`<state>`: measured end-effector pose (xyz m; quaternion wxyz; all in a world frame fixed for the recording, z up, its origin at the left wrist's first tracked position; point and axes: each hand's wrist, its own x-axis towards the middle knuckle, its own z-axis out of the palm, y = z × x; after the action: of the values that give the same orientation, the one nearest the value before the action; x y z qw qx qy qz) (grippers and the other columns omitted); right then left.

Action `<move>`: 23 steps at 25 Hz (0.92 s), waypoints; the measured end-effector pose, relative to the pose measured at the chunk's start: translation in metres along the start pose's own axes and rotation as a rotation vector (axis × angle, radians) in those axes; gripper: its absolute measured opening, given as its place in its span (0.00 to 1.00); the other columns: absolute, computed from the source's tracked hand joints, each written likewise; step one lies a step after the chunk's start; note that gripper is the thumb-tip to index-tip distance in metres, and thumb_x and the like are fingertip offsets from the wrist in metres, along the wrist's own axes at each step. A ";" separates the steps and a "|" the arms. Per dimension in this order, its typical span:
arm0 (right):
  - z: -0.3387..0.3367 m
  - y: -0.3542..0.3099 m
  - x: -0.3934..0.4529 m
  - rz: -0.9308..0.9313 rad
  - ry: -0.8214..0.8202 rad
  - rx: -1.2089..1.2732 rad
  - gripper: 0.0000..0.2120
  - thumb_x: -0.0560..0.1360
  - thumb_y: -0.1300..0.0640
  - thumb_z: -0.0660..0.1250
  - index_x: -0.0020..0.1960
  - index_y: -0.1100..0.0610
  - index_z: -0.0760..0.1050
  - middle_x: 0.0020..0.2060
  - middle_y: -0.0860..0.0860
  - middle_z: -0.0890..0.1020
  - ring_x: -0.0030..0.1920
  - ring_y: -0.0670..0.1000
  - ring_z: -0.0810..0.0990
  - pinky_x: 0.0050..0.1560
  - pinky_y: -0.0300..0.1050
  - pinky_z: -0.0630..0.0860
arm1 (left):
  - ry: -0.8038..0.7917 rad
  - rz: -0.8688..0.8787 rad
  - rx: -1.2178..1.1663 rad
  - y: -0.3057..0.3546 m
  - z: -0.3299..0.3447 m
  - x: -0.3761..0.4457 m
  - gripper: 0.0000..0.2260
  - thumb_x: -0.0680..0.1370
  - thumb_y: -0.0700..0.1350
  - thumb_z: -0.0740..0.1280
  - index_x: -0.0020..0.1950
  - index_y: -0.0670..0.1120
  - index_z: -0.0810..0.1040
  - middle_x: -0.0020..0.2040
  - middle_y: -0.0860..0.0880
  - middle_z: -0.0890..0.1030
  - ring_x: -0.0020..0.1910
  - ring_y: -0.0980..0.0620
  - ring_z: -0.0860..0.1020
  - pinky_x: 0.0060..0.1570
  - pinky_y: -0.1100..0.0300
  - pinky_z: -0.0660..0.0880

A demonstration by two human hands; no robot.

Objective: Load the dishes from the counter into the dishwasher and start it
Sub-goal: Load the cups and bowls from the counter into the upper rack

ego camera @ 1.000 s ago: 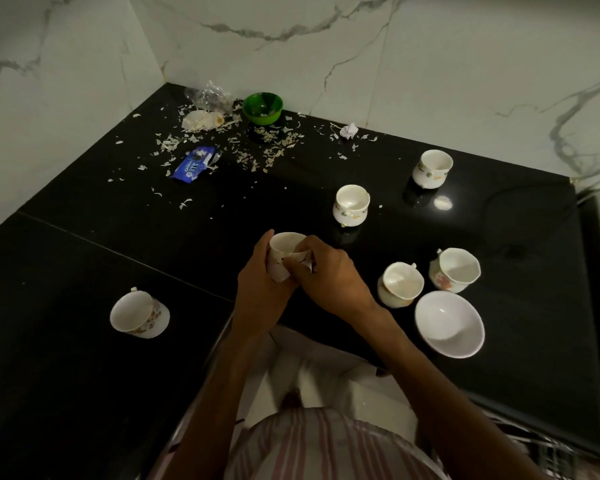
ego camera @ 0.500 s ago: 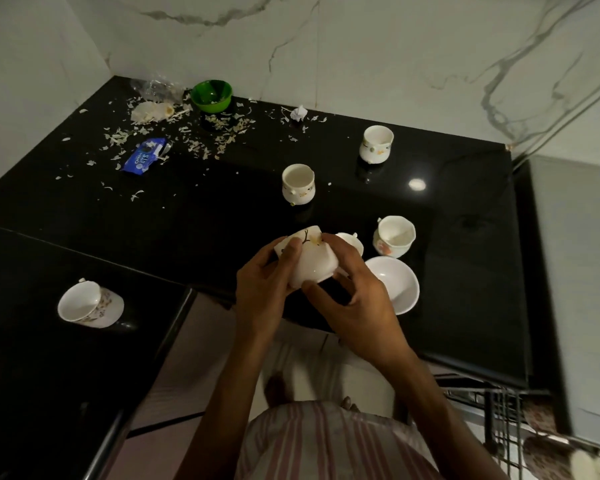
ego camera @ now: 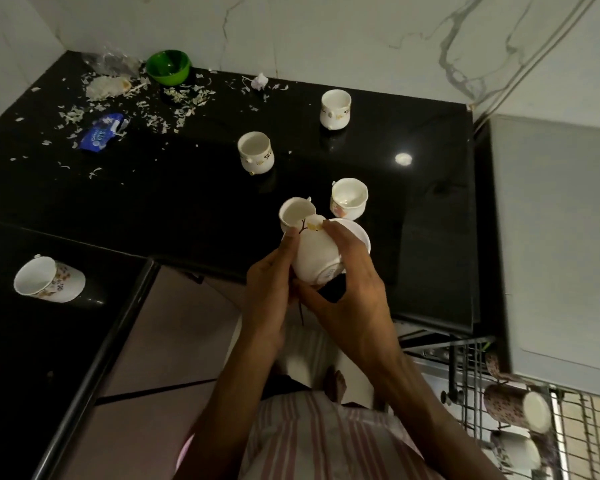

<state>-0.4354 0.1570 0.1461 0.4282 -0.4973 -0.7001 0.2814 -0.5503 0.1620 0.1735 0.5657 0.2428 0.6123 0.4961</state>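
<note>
Both hands hold one white cup [ego camera: 317, 254] with a branch pattern, tipped so its base faces me, above the counter's front edge. My left hand [ego camera: 269, 292] grips its left side and my right hand [ego camera: 350, 292] wraps its right side and underside. Behind it on the black counter [ego camera: 187, 202] stand a white cup [ego camera: 297, 213], a flowered cup [ego camera: 349, 199] and a white bowl [ego camera: 359, 233], partly hidden. Farther back stand two more cups [ego camera: 256, 152] [ego camera: 335, 110]. Another flowered cup [ego camera: 47, 280] lies on its side at left. The dishwasher rack [ego camera: 520, 420] at lower right holds mugs.
A green bowl [ego camera: 168, 66], a blue wrapper [ego camera: 101, 135], a crumpled plastic bag [ego camera: 110, 60] and several scattered peel scraps [ego camera: 184, 98] litter the back left corner. A grey appliance top [ego camera: 555, 237] adjoins the counter at right. Marble walls rise behind.
The cup was lifted off the counter and turned base-up between both hands. It has come nearer to me and the view has swung right, showing the rack.
</note>
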 end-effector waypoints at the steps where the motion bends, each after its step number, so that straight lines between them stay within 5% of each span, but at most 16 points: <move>1: -0.001 0.000 -0.003 0.001 0.010 -0.010 0.36 0.72 0.47 0.73 0.74 0.56 0.63 0.71 0.50 0.68 0.72 0.49 0.68 0.65 0.53 0.74 | -0.017 0.001 0.003 -0.001 0.001 -0.003 0.11 0.72 0.60 0.65 0.47 0.57 0.82 0.48 0.52 0.86 0.49 0.52 0.84 0.49 0.52 0.80; 9: 0.004 -0.012 -0.026 0.118 0.153 -0.103 0.37 0.71 0.50 0.76 0.74 0.55 0.63 0.70 0.51 0.69 0.68 0.50 0.70 0.63 0.50 0.75 | -0.226 -0.108 -0.057 -0.007 -0.004 -0.008 0.24 0.72 0.61 0.63 0.62 0.50 0.77 0.56 0.45 0.84 0.54 0.47 0.83 0.54 0.49 0.79; 14: 0.005 -0.019 -0.045 0.172 0.203 -0.184 0.37 0.71 0.51 0.76 0.74 0.51 0.62 0.70 0.50 0.69 0.66 0.48 0.69 0.64 0.34 0.66 | -0.374 -0.266 -0.136 -0.017 -0.010 -0.009 0.24 0.78 0.58 0.60 0.68 0.45 0.74 0.60 0.41 0.81 0.59 0.43 0.80 0.53 0.52 0.80; 19: -0.003 -0.021 -0.066 0.251 0.285 -0.242 0.34 0.70 0.52 0.77 0.72 0.58 0.68 0.69 0.51 0.71 0.67 0.50 0.70 0.64 0.38 0.68 | -0.503 -0.347 -0.144 -0.027 -0.002 -0.019 0.24 0.79 0.56 0.60 0.70 0.44 0.72 0.63 0.43 0.80 0.61 0.47 0.79 0.50 0.55 0.80; 23: -0.017 -0.022 -0.084 0.288 0.366 -0.264 0.34 0.69 0.53 0.77 0.71 0.56 0.67 0.67 0.51 0.73 0.65 0.49 0.71 0.64 0.34 0.66 | -0.592 -0.360 -0.055 -0.036 0.008 -0.033 0.22 0.81 0.56 0.59 0.70 0.45 0.72 0.64 0.44 0.79 0.63 0.46 0.78 0.60 0.50 0.77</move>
<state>-0.4191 0.0704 0.1452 0.4346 -0.6860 -0.5635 0.1514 -0.5257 0.1227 0.1578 0.8036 0.2488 0.4412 0.3126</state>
